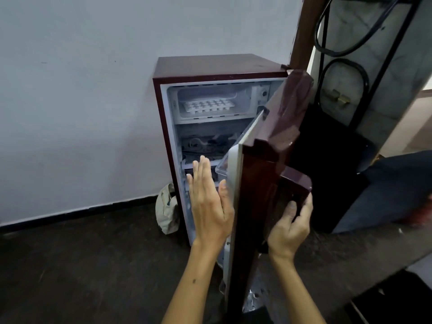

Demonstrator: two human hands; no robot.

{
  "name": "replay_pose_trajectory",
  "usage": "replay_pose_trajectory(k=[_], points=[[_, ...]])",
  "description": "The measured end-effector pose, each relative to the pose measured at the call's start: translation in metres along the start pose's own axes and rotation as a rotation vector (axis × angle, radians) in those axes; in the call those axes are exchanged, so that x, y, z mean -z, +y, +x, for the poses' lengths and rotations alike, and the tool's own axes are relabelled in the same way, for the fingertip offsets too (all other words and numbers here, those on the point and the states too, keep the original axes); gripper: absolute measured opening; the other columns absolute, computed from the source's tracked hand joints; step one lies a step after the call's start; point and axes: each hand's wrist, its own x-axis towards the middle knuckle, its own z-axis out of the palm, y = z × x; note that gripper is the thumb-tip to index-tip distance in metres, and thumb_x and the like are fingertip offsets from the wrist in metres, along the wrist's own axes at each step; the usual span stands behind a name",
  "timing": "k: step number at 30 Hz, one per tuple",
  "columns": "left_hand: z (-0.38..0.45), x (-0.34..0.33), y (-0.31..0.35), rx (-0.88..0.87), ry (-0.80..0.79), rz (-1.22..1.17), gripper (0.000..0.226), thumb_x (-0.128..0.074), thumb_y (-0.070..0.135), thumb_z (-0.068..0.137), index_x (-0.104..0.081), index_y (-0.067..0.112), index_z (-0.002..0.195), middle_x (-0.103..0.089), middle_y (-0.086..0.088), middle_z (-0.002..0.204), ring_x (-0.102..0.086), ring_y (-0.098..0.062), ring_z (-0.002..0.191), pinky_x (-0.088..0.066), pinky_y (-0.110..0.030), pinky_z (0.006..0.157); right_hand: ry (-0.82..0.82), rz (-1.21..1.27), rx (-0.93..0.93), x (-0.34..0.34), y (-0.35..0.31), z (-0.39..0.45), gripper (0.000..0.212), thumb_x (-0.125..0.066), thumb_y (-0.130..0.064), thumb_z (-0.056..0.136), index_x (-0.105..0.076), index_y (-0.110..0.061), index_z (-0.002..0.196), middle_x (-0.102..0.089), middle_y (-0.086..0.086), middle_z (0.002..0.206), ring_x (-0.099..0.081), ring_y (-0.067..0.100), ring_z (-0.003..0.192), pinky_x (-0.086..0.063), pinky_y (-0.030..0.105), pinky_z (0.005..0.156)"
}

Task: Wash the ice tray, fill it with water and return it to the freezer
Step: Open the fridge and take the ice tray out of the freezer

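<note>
The white plastic ice tray [208, 106] with its grid of small cells is seen lying flat inside the freezer compartment [243, 99] at the top of the small maroon single-door fridge [210, 66], whose maroon door [264, 174] is swung partly open. The left hand [208, 202] is held flat against the door's inner edge with its fingers straight and together, while the door's recessed maroon handle [295, 185] is gripped by the right hand [291, 225], its fingers curled round it. A crumpled beige cloth bag [166, 211] is seen on the dark floor [81, 265] beside the fridge, against the pale wall [81, 90].
</note>
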Motion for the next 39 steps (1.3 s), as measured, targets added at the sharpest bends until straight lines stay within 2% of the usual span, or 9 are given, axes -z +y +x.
replay_pose_trajectory(k=[6,10,12,15,17,19,23,28,39], points=[[-0.015,-0.029,-0.003,0.067,-0.076,0.017,0.057,-0.024,0.034,0.098,-0.027,0.004,0.146,-0.032,-0.009,0.152,-0.017,-0.018,0.145,0.0,-0.029,0.12,0.271,0.095,-0.071,0.046,-0.017,0.038,0.048,-0.037,-0.004,0.093,-0.04,-0.004,0.141,-0.045,0.013,0.144,-0.042,0.015,0.134,-0.031,0.037,0.114],[-0.01,-0.051,-0.002,0.051,-0.199,0.01,0.059,-0.02,0.037,0.098,-0.026,0.006,0.147,-0.026,-0.007,0.155,-0.012,-0.016,0.146,0.001,-0.032,0.12,0.409,-0.023,0.193,0.059,-0.06,0.05,0.053,-0.039,-0.014,0.097,-0.025,0.011,0.142,-0.027,0.025,0.15,-0.025,0.03,0.143,-0.017,0.048,0.118],[-0.001,-0.064,0.001,0.052,-0.284,-0.029,0.058,-0.022,0.036,0.098,-0.026,0.006,0.147,-0.024,-0.006,0.156,-0.012,-0.014,0.146,0.0,-0.033,0.12,0.313,-0.104,0.365,0.055,-0.083,0.048,0.05,-0.038,-0.017,0.098,-0.033,0.017,0.135,-0.033,0.032,0.144,-0.032,0.04,0.137,-0.022,0.055,0.115],[0.017,-0.088,0.006,0.02,-0.415,-0.065,0.059,-0.022,0.038,0.098,-0.023,0.008,0.148,-0.019,-0.007,0.157,-0.008,-0.013,0.146,0.001,-0.034,0.12,-0.063,-0.311,0.572,0.031,-0.092,0.042,0.047,-0.036,-0.016,0.099,-0.036,0.008,0.139,-0.037,0.023,0.146,-0.033,0.034,0.139,-0.027,0.047,0.115],[0.029,-0.107,0.007,-0.069,-0.516,-0.015,0.058,-0.025,0.038,0.1,-0.017,0.008,0.149,-0.012,-0.007,0.159,-0.002,-0.014,0.147,0.006,-0.032,0.119,-0.272,-0.552,0.563,0.012,-0.07,0.04,0.05,-0.034,-0.021,0.101,-0.033,0.001,0.145,-0.032,0.017,0.153,-0.026,0.026,0.144,-0.024,0.042,0.117],[0.039,-0.125,0.005,-0.192,-0.585,0.079,0.057,-0.029,0.033,0.102,-0.012,0.008,0.15,-0.006,-0.008,0.159,0.002,-0.016,0.147,0.009,-0.031,0.117,-0.354,-0.797,0.486,0.0,-0.041,0.042,0.054,-0.028,-0.026,0.1,-0.031,0.0,0.147,-0.029,0.017,0.154,-0.025,0.026,0.145,-0.021,0.04,0.119],[0.056,-0.154,0.004,-0.404,-0.655,0.197,0.061,-0.02,0.038,0.101,-0.006,0.005,0.15,0.0,-0.011,0.159,0.004,-0.021,0.147,0.005,-0.036,0.12,-0.32,-1.12,0.441,-0.006,-0.006,0.057,0.06,-0.027,-0.032,0.095,-0.042,0.005,0.139,-0.042,0.023,0.145,-0.038,0.033,0.137,-0.027,0.043,0.115],[0.07,-0.191,0.012,-0.639,-0.706,0.219,0.071,-0.006,0.047,0.094,-0.009,0.002,0.149,-0.004,-0.015,0.158,-0.002,-0.025,0.147,0.003,-0.035,0.118,-0.218,-1.324,0.382,0.004,0.019,0.076,0.064,-0.03,-0.04,0.097,-0.038,0.006,0.141,-0.037,0.023,0.148,-0.031,0.032,0.141,-0.01,0.043,0.117],[0.051,-0.249,0.04,-0.729,-0.666,0.009,0.064,-0.024,0.039,0.098,-0.017,0.0,0.148,-0.016,-0.018,0.156,-0.011,-0.028,0.146,-0.002,-0.036,0.119,-0.103,-1.37,0.267,0.048,0.062,0.127,0.065,-0.023,-0.042,0.1,-0.02,0.0,0.15,-0.017,0.015,0.158,-0.01,0.025,0.148,0.002,0.04,0.12]])
